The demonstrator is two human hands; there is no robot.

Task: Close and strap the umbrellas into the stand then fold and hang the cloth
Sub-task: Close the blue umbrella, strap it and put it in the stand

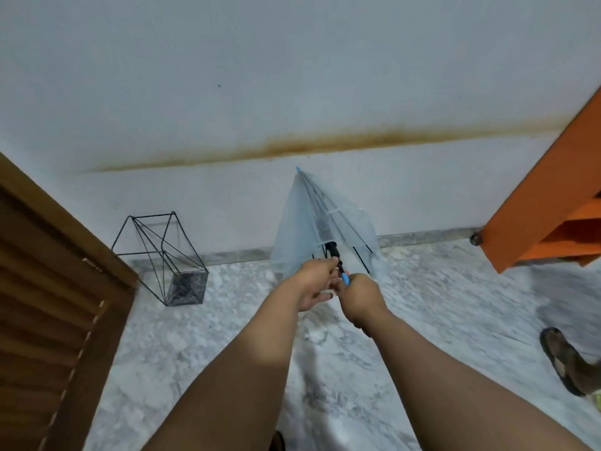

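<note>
Gripping the half-folded umbrella (322,222), both hands, left hand (313,283) and right hand (359,299), near wire stand (162,258).

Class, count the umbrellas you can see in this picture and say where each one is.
1. The pale blue umbrella is held up before the wall, right of the wire stand, with both hands at its handle. Others may lie outside the view.

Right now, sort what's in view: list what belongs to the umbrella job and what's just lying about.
Belongs to the job:
- clear blue umbrella
- wire stand
- left hand
- right hand

Just lying about:
- orange shelf
- slatted wooden door
- sandalled foot
</note>
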